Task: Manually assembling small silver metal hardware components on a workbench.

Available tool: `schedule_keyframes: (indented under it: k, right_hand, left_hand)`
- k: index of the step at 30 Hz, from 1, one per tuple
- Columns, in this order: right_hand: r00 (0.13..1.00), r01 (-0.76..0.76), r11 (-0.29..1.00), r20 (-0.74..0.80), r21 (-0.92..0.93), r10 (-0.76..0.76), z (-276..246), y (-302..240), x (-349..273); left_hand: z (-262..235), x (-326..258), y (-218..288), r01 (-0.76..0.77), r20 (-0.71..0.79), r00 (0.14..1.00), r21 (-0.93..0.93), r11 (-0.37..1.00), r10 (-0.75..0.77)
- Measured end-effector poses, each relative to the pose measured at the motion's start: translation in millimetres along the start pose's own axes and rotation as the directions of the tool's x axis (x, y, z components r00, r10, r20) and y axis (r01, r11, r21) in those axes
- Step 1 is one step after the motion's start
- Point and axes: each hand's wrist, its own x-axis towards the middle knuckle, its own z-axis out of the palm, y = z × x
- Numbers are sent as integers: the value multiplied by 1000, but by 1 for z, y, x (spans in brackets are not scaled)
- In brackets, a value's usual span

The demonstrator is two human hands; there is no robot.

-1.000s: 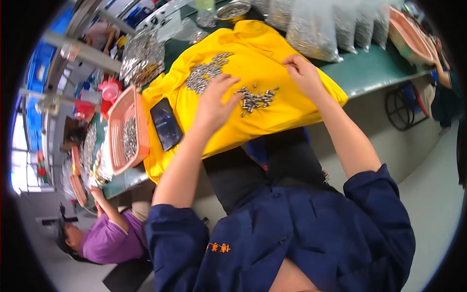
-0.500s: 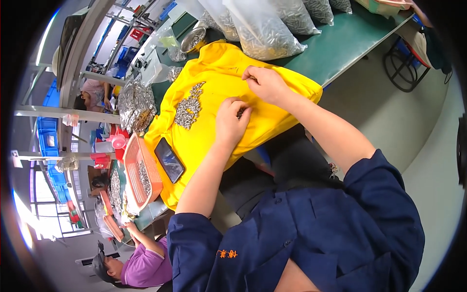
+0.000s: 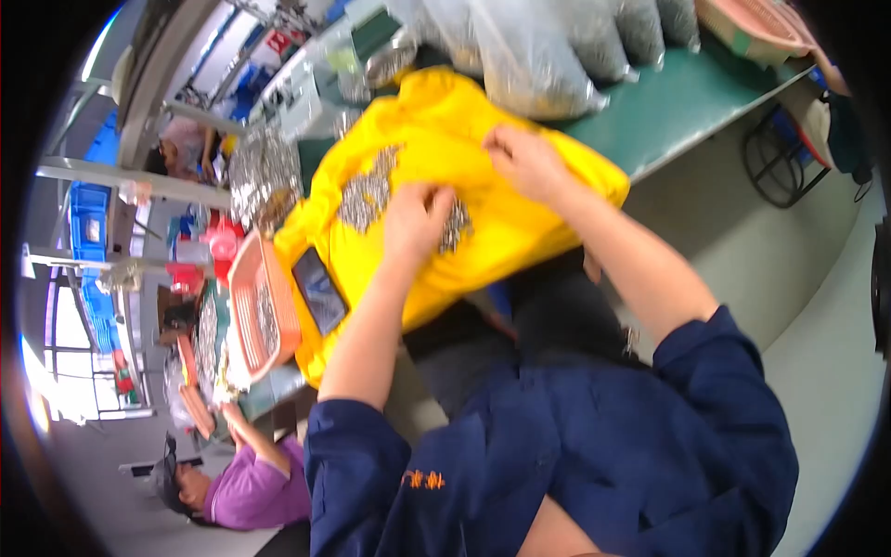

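A yellow cloth garment [image 3: 515, 223] is spread over the table, with a pile of small silvery metal parts [image 3: 365, 201] on it. My left hand [image 3: 415, 221] rests between this pile and a smaller pile of the same parts [image 3: 454, 228] just to its right. Its fingers are curled in, and whatever they hold is hidden. Farther right, my right hand [image 3: 531, 165] is over the cloth with fingertips pinched together. Anything between them is too small and blurred to name. A dark smartphone [image 3: 319, 290] lies on the cloth's left part.
Clear plastic bags of metal parts [image 3: 538, 74] stand along the far side of the green table [image 3: 650, 130]. An orange basket [image 3: 251, 306] holds more parts at the left; another basket [image 3: 756, 32] sits far right. A person in purple [image 3: 260, 483] works at lower left. A stool [image 3: 784, 158] stands right.
My left hand has moved left toward the larger pile, uncovering the smaller pile beside it. My right hand stays pinched over the cloth. The whole view has shifted slightly.
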Motion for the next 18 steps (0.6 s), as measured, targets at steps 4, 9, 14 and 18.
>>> schedule_keyframes:
  k: [4,9,14,18]
  right_hand:
    - [999,4,999,37,52,-6,7,0,-6]
    - [999,-34,998,23,49,33,2,-10,-10]
    - [1000,-8,999,9,48,7,4,-9,-5]
    - [998,-46,999,40,17,45,3,-13,-3]
  left_hand:
    - [19,-14,-12,-181,-58,978,245,952,201]
    - [22,-21,0,-244,-123,948,306,920,293]
    - [30,-16,-16,-238,-151,948,250,939,280]
    - [32,-15,-17,-220,-208,941,225,949,268]
